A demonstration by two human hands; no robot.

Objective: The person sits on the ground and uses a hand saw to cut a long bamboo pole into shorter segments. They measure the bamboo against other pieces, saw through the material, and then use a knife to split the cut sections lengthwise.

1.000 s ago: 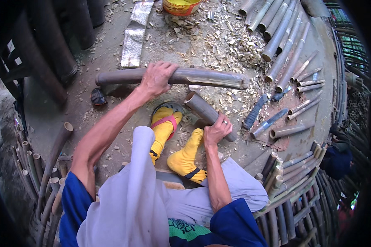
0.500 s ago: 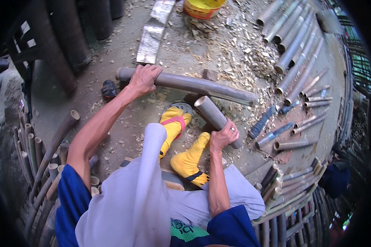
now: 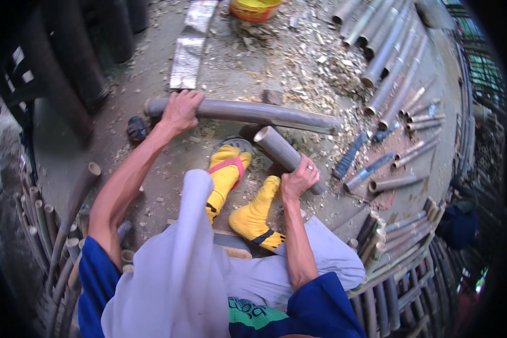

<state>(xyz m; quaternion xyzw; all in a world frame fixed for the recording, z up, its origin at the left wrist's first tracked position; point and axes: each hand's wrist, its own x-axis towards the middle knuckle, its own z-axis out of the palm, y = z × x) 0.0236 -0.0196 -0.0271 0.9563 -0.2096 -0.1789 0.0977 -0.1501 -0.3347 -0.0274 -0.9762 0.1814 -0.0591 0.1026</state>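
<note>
My left hand [image 3: 181, 111] is wrapped over a long dark bamboo pole [image 3: 242, 111] near its left end. The pole lies crosswise in front of my feet, its right end over the wood chips. My right hand [image 3: 300, 177] grips a short, thick bamboo tube [image 3: 280, 149] near its lower end. The tube slants, with its pale open end up toward the pole. Its upper end looks close to the pole; whether they touch I cannot tell. My feet, in yellow socks [image 3: 254, 213], rest just below the pole and tube.
Wood chips [image 3: 321, 62] cover the ground ahead. A yellow bucket [image 3: 255, 9] stands at the far side, near a silvery strip [image 3: 185, 63]. Cut bamboo poles [image 3: 384, 61] lie at right, near tools with wrapped handles [image 3: 351, 155]. More bamboo pieces [image 3: 42, 217] stand at left.
The whole view has shifted slightly, moving the scene leftward. Both hands keep their grips, and neither bamboo piece has plainly moved against the ground.
</note>
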